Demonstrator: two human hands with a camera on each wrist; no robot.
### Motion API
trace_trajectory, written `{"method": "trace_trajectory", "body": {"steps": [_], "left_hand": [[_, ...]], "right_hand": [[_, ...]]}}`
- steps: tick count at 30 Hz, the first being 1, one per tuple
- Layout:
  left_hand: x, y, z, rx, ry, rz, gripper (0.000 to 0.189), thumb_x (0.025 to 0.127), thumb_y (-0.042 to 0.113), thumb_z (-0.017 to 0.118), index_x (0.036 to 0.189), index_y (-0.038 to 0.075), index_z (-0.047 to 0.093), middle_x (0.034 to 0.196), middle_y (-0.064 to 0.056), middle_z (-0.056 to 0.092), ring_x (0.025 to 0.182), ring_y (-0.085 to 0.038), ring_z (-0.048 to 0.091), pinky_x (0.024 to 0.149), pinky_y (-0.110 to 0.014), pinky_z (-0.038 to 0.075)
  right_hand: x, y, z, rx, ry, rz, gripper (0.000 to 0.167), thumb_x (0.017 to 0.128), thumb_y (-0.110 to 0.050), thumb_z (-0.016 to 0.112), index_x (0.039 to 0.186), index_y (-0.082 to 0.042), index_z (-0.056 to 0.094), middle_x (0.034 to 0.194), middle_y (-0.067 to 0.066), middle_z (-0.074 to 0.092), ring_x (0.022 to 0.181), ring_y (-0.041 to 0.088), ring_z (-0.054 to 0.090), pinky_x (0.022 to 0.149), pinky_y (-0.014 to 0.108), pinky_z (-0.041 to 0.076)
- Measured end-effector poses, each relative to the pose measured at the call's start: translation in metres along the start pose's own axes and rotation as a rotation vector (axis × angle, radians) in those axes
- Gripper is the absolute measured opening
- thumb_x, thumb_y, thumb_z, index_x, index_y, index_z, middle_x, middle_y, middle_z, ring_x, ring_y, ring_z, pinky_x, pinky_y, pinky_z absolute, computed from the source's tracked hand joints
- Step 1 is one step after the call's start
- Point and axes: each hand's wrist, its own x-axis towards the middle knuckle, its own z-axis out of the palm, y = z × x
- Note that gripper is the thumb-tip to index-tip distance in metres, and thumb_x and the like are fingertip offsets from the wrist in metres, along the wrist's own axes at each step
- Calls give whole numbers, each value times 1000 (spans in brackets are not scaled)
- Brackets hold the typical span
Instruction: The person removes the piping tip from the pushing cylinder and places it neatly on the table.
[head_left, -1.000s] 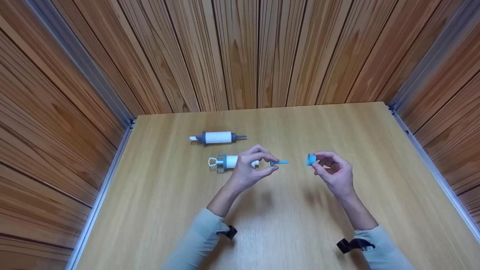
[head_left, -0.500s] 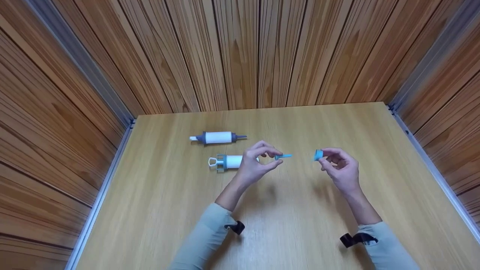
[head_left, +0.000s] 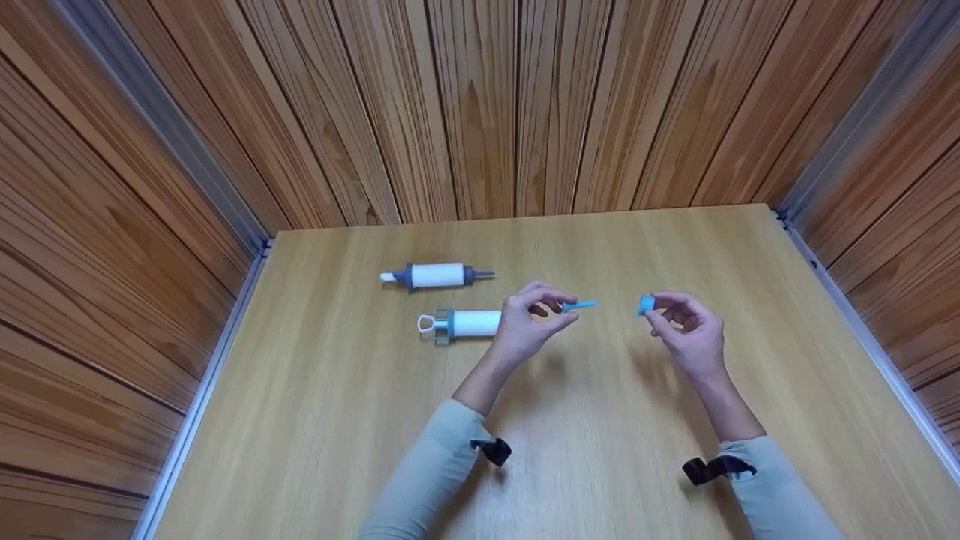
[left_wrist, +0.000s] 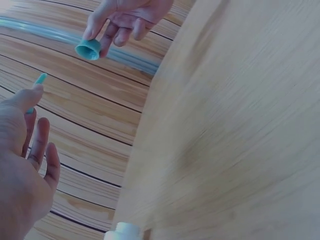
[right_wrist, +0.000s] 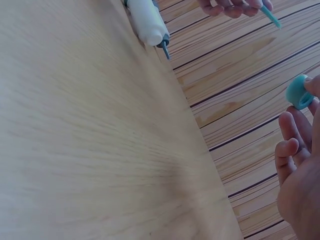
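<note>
Between thumb and fingertips, my left hand point(head_left: 525, 322) pinches a small turquoise nozzle point(head_left: 582, 304), its thin tip pointing right. To its right, my right hand point(head_left: 691, 336) pinches a turquoise threaded ring cap point(head_left: 646, 304) by its edge. In the left wrist view the hollow inside of the ring cap point(left_wrist: 88, 50) shows. The two pieces are held up above the table, apart from each other. Below and left of the left hand lies a white syringe-like tube point(head_left: 475, 323) with a teal collar and a white loop handle; its right end is hidden behind that hand.
Behind the white tube lies a second syringe-like tube point(head_left: 438, 275) with dark blue-grey ends and a thin nozzle. Wood-panelled walls point(head_left: 487, 112) enclose the wooden table point(head_left: 315, 420) at the back and both sides. A black strap camera point(head_left: 495, 451) sits on the left sleeve.
Both hands have moved right and slightly away from the body, carrying the nozzle and the ring cap. The ring cap has tilted a little. The tubes on the table stay put.
</note>
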Motion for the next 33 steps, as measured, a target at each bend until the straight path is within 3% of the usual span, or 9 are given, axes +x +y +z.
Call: {"method": "trace_trajectory", "body": {"steps": [4, 11, 19, 31, 33], "left_hand": [[1, -8, 9, -22, 2, -30, 22, 97, 10, 88, 118, 6, 86, 116, -16, 79, 101, -17, 74, 88, -24, 54], [2, -21, 18, -6, -6, -90, 23, 100, 16, 87, 122, 12, 86, 119, -12, 79, 107, -22, 74, 89, -22, 54], [6, -34, 26, 25, -27, -133, 24, 101, 17, 86, 125, 14, 86, 122, -7, 81, 105, -8, 72, 96, -25, 54], [13, -52, 42, 123, -47, -187, 22, 101, 18, 87, 122, 16, 86, 121, -4, 81, 104, -5, 71, 92, -19, 59], [15, -62, 44, 109, -46, -184, 21, 100, 18, 88, 121, 17, 87, 119, -1, 81, 104, -5, 71, 93, -19, 60]], "right_hand": [[2, 1, -2, -5, 13, 27, 25, 94, 22, 72, 117, 12, 74, 102, -9, 84, 73, 2, 71, 63, 15, 60], [5, 7, -4, -30, 29, 36, 27, 93, 24, 71, 119, 23, 68, 102, -8, 83, 72, 3, 71, 63, 15, 59], [8, 13, -7, -139, 31, 77, 32, 93, 20, 75, 123, 25, 65, 98, -12, 81, 67, 1, 68, 61, 16, 58], [9, 18, -13, -234, 40, 171, 34, 95, 16, 78, 128, 17, 70, 106, -14, 78, 65, 2, 64, 59, 14, 55], [8, 19, -14, -254, 39, 191, 34, 96, 14, 78, 130, 15, 72, 108, -15, 76, 66, 2, 63, 56, 13, 50]]}}
